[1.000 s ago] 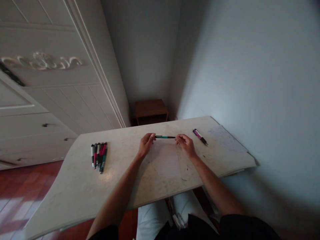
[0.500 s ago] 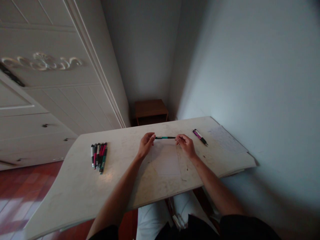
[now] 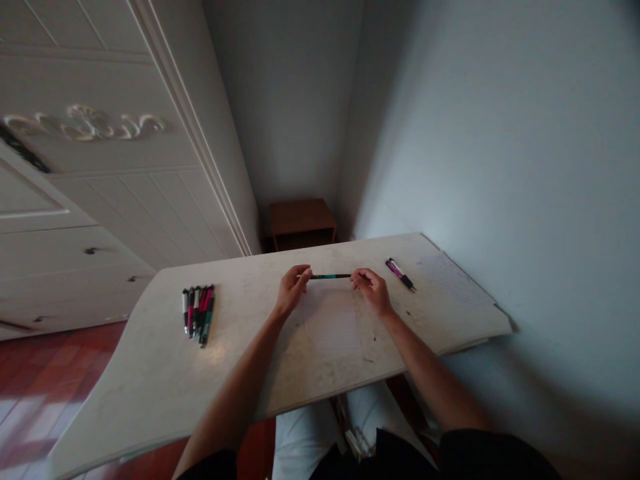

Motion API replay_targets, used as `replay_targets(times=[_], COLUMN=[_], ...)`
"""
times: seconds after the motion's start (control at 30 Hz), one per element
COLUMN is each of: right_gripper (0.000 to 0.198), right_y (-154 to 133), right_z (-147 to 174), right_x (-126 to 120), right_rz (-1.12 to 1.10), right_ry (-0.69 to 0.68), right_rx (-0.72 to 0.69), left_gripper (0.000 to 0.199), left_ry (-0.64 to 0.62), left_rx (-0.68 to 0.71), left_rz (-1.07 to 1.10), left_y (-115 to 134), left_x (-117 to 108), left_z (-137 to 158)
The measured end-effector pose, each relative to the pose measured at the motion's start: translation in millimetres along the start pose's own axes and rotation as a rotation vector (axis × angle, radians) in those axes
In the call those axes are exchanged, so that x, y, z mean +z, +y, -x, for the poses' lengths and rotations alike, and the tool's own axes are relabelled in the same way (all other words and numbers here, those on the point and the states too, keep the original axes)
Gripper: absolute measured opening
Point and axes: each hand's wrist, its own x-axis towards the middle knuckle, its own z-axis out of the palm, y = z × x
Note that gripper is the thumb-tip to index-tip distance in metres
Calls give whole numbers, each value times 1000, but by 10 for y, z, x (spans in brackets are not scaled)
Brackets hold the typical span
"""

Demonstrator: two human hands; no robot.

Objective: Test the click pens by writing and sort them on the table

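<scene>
A dark pen with a teal section point(image 3: 330, 276) is stretched level between my two hands, above the top edge of a lined sheet of paper point(image 3: 333, 323). My left hand point(image 3: 294, 283) pinches its left end between thumb and fingers. At the other end, the fingertips of my right hand point(image 3: 371, 288) close on the pen. To the left lies a group of several pens point(image 3: 197, 312) in black, white, pink and teal, side by side. Right of my right hand, two pens point(image 3: 400, 274), with purple and black parts, lie together at a slant.
The white table point(image 3: 150, 387) has a worn top. A sheet with handwriting point(image 3: 455, 277) lies at its right end, near the wall point(image 3: 530, 167). Beyond the far edge stands a low brown wooden stand point(image 3: 303, 217). A white cabinet point(image 3: 115, 220) rises on the left.
The pen seems to have turned slightly about its length, since the pale marking near its left end shows less. Both hands stay in the same place.
</scene>
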Motion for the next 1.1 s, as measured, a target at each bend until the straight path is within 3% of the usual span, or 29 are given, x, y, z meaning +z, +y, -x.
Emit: replay_targets(times=[0.17, 0.3, 0.4, 0.57, 0.8, 1.1], right_gripper=[27, 28, 29, 30, 28, 26], right_y=[-26, 1, 8, -27, -17, -40], right_z=[-2, -2, 0, 4, -4, -8], right_x=[-10, -18, -15, -9, -20, -6], right_rz=[3, -3, 20, 37, 13, 7], right_ry=[3, 7, -4, -4, -4, 16], right_rx=[2, 12, 8, -1, -4, 11], left_gripper=[49, 40, 46, 47, 44, 56], left_ry=[-82, -88, -65, -14, -133, -119], left_rx=[18, -8, -14, -26, -46, -81], left_rz=[-129, -22, 51, 19, -18, 100], left_y=[-43, -13, 46, 71, -28, -22], left_x=[-27, -18, 1, 5, -18, 10], left_z=[-10, 4, 24, 34, 15, 13])
